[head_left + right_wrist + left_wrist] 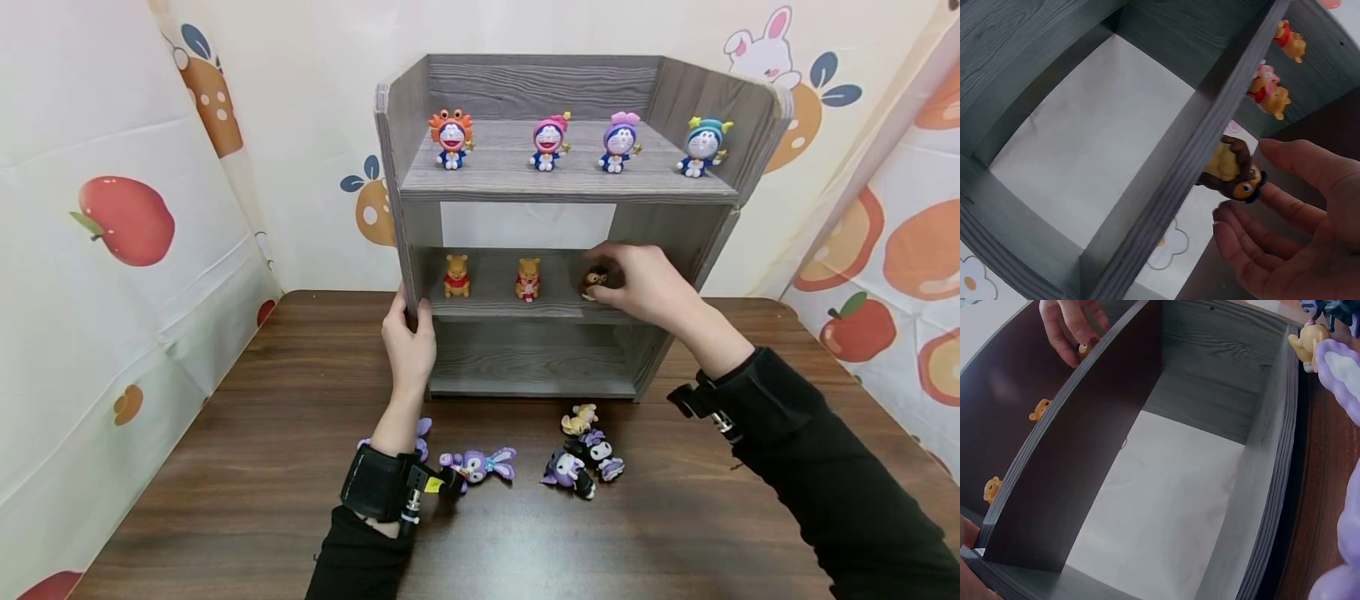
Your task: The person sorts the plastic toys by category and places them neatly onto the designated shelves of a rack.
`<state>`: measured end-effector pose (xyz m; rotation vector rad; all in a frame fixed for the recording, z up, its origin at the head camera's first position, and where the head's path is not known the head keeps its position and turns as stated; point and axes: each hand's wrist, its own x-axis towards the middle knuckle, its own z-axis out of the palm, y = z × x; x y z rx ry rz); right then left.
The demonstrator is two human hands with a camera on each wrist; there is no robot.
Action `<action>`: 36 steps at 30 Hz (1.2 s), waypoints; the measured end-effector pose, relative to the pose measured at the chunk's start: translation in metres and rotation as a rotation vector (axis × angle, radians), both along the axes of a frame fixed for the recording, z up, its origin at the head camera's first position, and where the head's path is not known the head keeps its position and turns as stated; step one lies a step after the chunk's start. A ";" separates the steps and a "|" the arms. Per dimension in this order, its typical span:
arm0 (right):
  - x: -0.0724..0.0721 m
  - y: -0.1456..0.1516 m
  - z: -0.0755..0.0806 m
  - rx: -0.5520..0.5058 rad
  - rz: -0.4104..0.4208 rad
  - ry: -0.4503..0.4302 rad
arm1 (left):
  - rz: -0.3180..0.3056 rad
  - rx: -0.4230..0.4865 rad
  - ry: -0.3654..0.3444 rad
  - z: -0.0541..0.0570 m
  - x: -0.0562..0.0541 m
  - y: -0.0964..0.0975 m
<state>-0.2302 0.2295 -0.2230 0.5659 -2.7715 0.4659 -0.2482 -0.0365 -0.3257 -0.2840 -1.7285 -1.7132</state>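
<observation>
Head view: a brown desk is supporting a gray shelf. The left hand is gripping the shelf's left edge; the right hand is reaching into its middle level, thumb and fingers parted. Four costumed figures are lining the shelf's top, purple figures are lying before it, and two bear figures are occupying its middle level. Right of them, an owl figure is standing between that thumb and fingers; contact is looking uncertain.

A screened-off tabletop set-up, judging by fruit-print sheets around a wood-grain table
</observation>
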 end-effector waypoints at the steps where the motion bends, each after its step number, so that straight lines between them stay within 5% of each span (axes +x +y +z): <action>1: 0.002 0.000 0.001 -0.005 -0.002 0.015 | -0.003 0.004 -0.002 0.001 0.001 0.000; 8: 0.025 0.000 0.000 -0.103 -0.014 0.203 | -0.011 0.008 -0.014 0.022 0.020 0.004; 16: 0.052 -0.009 -0.029 -0.162 0.144 0.384 | -0.014 0.006 -0.013 0.023 0.021 0.004; 26: 0.063 -0.016 -0.076 -0.046 0.205 0.211 | 0.009 0.005 0.006 -0.001 -0.001 0.000; 36: 0.059 -0.019 -0.111 0.095 0.228 -0.039 | -0.017 0.007 -0.002 0.022 0.020 0.003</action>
